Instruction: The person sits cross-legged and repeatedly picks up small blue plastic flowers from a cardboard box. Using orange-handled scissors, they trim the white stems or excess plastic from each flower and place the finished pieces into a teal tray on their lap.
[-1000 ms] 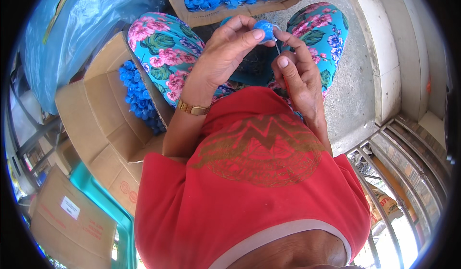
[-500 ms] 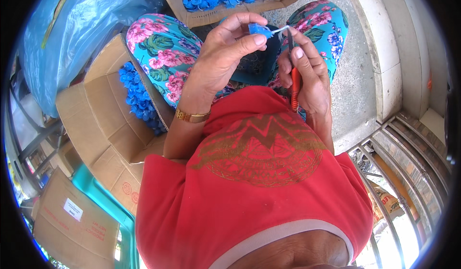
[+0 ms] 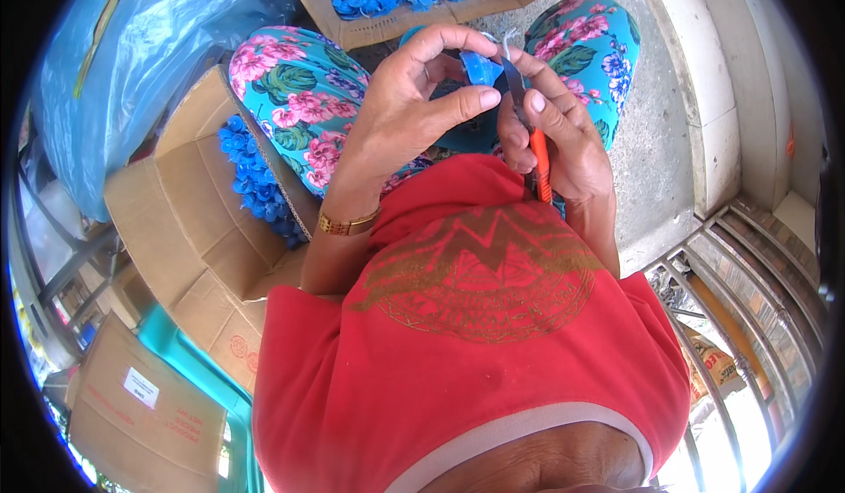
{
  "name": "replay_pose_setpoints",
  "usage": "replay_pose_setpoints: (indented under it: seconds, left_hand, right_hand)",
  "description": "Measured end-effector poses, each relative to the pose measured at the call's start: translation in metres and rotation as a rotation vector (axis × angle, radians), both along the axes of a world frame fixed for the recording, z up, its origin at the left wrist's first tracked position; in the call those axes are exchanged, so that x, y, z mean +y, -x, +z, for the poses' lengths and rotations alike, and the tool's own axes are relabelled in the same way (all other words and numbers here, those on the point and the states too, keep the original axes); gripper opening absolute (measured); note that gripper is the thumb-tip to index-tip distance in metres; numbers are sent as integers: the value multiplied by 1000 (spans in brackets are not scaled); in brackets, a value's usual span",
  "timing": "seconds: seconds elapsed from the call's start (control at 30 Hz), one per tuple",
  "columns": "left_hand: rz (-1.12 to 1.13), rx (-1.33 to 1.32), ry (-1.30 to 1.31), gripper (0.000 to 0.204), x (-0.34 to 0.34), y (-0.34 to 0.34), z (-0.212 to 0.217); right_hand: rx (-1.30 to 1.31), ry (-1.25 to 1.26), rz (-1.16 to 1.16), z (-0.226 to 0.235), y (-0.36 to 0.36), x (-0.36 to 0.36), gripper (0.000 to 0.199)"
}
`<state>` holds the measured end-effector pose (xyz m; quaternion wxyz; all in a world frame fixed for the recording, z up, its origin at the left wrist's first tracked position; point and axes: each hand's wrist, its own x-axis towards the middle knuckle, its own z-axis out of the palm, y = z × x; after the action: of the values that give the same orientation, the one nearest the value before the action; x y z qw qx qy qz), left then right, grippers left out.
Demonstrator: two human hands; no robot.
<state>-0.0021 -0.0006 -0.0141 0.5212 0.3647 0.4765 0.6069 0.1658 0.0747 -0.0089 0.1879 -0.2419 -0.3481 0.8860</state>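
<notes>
My left hand (image 3: pixel 414 106) pinches a small blue plastic cap (image 3: pixel 480 69) between thumb and fingers, held up over my lap. Right beside it, my right hand (image 3: pixel 559 132) grips a small knife with an orange handle (image 3: pixel 540 163); its blade points up and touches the cap's edge, where a thin pale strand sticks out. A gold bracelet (image 3: pixel 348 224) circles my left wrist. Both hands hover above my knees in floral turquoise trousers (image 3: pixel 299 97).
A cardboard box (image 3: pixel 414 13) full of blue caps lies ahead of my knees. An open carton (image 3: pixel 189 202) at my left holds more blue caps (image 3: pixel 255 185). A blue plastic bag (image 3: pixel 132 62) sits far left. A concrete step (image 3: pixel 704 97) and metal grate (image 3: pixel 748 290) are on the right.
My hands have shifted: the right hand turned the orange-handled knife upright against the cap, and the left hand's fingers opened a little around the cap.
</notes>
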Motion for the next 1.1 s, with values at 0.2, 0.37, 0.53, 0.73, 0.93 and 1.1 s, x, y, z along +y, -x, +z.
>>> replay_pose_setpoints:
  seconds: [0.2,0.37,0.53,0.73,0.93,1.1]
  left_hand:
    - [-24,26,6,33,-3,1,2]
    - [-21,61,-1,31,-5,2,2]
    - [43,-138,125,34,-3,-6,0]
    - [78,1,219,37,2,-24,3]
    - [55,41,119,31,2,-26,-3]
    - [45,49,163,26,-4,-25,2]
  right_hand:
    - [70,78,-27,-9,-4,1,32]
    - [-11,-108,-21,-8,-5,1,30]
    - [-594,-1452,-228,-8,10,-13,36]
    - [-664,-1906,-141,-1,3,-8,47]
    - [-646,-1560,-263,-9,5,-8,44]
    - [-678,-1621,-222,-3,3,-10,44]
